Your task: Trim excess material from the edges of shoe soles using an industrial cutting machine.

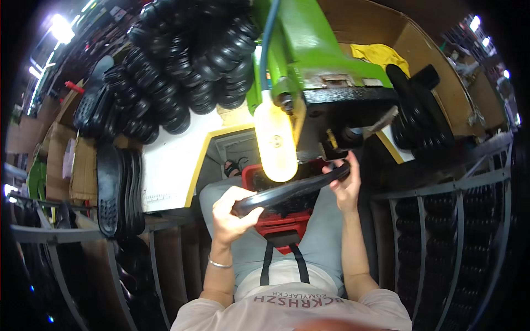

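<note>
Right, you've got one black shoe sole [292, 190] in both hands, edge toward you, held over the red bin [295, 218] between your legs and just below the dark working head [337, 140] of the green machine [314, 47]. Left hand [233, 214]: fingers wrapped on the sole's left end, thumb on the near side. Right hand [346, 185]: fingers gripping the right end, up close by the head. Contact between sole and head: can't tell, the dark parts blend there. Step in hand looks like presenting or turning the sole's edge at the machine, judging by the two-ended hold. Next move probably calls for lining up the right end with the head, left hand steering the far end level, right fingers kept clear of the working parts; a tilt could spoil the edge. Lit lamp [276, 143] hangs just behind the sole, so watch that when you swing it. More soles stand at the left [118, 190] of the white desk [171, 165], near its edge; another pile of soles [419, 113] sits right of the head.
</note>
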`<state>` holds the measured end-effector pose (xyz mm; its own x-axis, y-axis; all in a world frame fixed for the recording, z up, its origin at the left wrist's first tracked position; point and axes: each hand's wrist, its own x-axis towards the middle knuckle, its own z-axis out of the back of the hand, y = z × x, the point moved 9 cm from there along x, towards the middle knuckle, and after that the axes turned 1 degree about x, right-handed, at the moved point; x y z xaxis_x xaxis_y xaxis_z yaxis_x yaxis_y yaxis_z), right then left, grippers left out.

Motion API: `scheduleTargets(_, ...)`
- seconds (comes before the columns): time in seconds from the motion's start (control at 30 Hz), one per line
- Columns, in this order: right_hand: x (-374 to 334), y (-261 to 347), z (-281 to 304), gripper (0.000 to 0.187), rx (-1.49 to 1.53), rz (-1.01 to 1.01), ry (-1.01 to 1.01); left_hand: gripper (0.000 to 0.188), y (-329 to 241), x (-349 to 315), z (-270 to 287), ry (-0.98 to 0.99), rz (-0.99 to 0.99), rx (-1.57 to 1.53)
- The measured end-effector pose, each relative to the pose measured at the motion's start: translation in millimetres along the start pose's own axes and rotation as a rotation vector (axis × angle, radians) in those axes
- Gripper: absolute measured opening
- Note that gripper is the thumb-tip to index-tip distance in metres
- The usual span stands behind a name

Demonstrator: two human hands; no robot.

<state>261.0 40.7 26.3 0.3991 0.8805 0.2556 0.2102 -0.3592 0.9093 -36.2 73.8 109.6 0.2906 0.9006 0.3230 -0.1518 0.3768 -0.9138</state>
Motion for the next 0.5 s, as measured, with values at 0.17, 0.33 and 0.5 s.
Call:
scheduleTargets(0.17, 16.0, 64.9, 25.1, 0.078, -0.197, 0.283, -0.246, 0.032, -8.6, 46.3, -34.6, 0.035, -0.004, -0.152)
scheduleTargets(0.33, 21.5, 59.8, 37.4, 0.077, -0.281, 0.3, -0.259, 0.032, 2.5, 51.3, -37.8, 0.07, 0.044, -0.323)
scheduleTargets(0.5, 16.0, 50.7, 5.7, 0.081, -0.253, 0.277, -0.241, 0.031, 15.6, 46.3, 6.2, -0.031, 0.015, -0.305)
